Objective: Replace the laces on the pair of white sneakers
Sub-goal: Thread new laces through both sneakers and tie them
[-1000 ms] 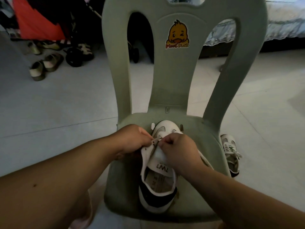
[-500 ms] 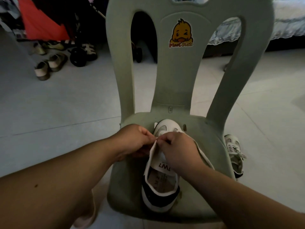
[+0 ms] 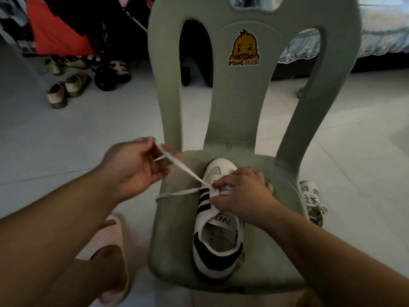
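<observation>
A white sneaker (image 3: 218,249) with black stripes and a black heel stands on the green chair seat (image 3: 174,240), toe pointing away from me. My left hand (image 3: 135,167) is raised to the left of the seat and pinches a white lace (image 3: 186,171) that runs taut down to the shoe's eyelets. A second strand of lace lies across the seat to the left. My right hand (image 3: 245,193) rests over the shoe's tongue and pinches it near the eyelets. The other white sneaker (image 3: 312,200), laced, lies on the floor right of the chair.
The chair's tall back (image 3: 241,89) with a duck sticker rises just behind the shoe. My foot in a pink slipper (image 3: 110,251) is on the floor at lower left. Several shoes (image 3: 66,89) and a stroller stand at the far left, a bed (image 3: 382,34) at far right.
My left hand has moved up and left away from the shoe, drawing the lace out taut. My right hand stays on the tongue. The shoe's striped side now shows.
</observation>
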Demonstrator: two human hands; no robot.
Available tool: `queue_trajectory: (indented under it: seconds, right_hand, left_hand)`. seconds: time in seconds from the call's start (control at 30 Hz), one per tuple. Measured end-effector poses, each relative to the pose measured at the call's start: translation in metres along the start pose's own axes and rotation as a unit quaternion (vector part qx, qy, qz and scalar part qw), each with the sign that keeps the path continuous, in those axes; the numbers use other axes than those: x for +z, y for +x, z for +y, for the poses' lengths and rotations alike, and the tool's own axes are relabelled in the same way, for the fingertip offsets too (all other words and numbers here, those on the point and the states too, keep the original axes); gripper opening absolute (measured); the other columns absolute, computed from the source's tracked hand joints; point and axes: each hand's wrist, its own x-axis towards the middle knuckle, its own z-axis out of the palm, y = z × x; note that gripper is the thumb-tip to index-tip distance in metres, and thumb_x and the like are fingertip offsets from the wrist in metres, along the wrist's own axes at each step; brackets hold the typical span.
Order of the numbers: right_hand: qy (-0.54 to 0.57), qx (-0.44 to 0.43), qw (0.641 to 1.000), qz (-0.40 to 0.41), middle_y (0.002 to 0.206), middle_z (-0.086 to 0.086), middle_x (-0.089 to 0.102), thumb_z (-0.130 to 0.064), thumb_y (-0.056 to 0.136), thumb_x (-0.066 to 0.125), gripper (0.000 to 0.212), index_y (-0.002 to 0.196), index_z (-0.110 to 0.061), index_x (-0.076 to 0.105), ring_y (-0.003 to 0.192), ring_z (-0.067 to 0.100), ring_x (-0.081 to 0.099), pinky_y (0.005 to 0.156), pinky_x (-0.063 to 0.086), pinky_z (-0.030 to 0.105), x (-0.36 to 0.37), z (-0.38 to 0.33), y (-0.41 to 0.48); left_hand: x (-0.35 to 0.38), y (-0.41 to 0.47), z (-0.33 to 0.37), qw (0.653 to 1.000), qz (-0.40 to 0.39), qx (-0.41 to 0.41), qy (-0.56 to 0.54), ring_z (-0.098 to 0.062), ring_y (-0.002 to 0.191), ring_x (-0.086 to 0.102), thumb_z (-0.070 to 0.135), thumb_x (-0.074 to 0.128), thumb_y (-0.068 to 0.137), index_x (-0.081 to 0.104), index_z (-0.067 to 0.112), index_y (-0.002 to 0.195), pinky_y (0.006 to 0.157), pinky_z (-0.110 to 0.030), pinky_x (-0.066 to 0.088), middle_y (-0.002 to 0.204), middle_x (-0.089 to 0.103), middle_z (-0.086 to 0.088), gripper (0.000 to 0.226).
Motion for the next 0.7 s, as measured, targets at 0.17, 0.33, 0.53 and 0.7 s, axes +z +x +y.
queue_trajectory:
  seconds: [0.17,0.33,0.53,0.7]
  right_hand:
    - [0.002,0.011,1.000,0.017,0.130,-0.010,0.039,-0.053,0.074,0.064,0.034,0.108,-0.053,0.061,0.125,0.020,0.026,0.100,0.022,0.042,0.005,0.001,-0.001]
    - [0.004,0.014,1.000,0.009,0.134,-0.008,0.038,-0.054,0.075,0.064,0.034,0.109,-0.052,0.061,0.126,0.023,0.026,0.103,0.022,0.046,0.008,0.004,0.000]
    - [0.015,0.018,1.000,0.009,0.136,-0.007,0.038,-0.054,0.077,0.065,0.036,0.112,-0.050,0.060,0.130,0.024,0.025,0.106,0.020,0.048,0.010,0.006,0.000]
    - [0.025,0.016,0.999,0.022,0.133,-0.008,0.039,-0.054,0.077,0.062,0.041,0.117,-0.050,0.056,0.128,0.021,0.026,0.104,0.022,0.046,0.013,0.009,0.000]
  left_hand:
    - [-0.055,0.000,0.032,0.998,0.044,0.027,-0.047,-0.003,0.035,0.028,0.011,0.060,0.075,0.039,0.021,0.065,0.037,-0.011,0.028,0.047,0.033,0.009,0.025]
    - [-0.075,0.005,0.020,0.917,0.150,0.058,0.365,-0.014,0.046,0.033,0.011,0.041,0.097,0.054,0.016,0.080,0.041,-0.019,0.026,0.064,0.046,-0.005,0.021]
    - [-0.023,0.006,-0.034,0.733,-0.078,0.116,0.666,0.002,0.082,0.055,0.045,0.053,0.092,0.055,0.036,0.098,0.066,-0.018,0.041,0.091,0.059,0.019,0.011]
    - [0.027,0.009,-0.059,0.711,-0.118,0.151,0.676,-0.004,0.082,0.059,0.049,0.055,0.089,0.063,0.031,0.103,0.074,-0.027,0.049,0.093,0.064,0.012,0.024]
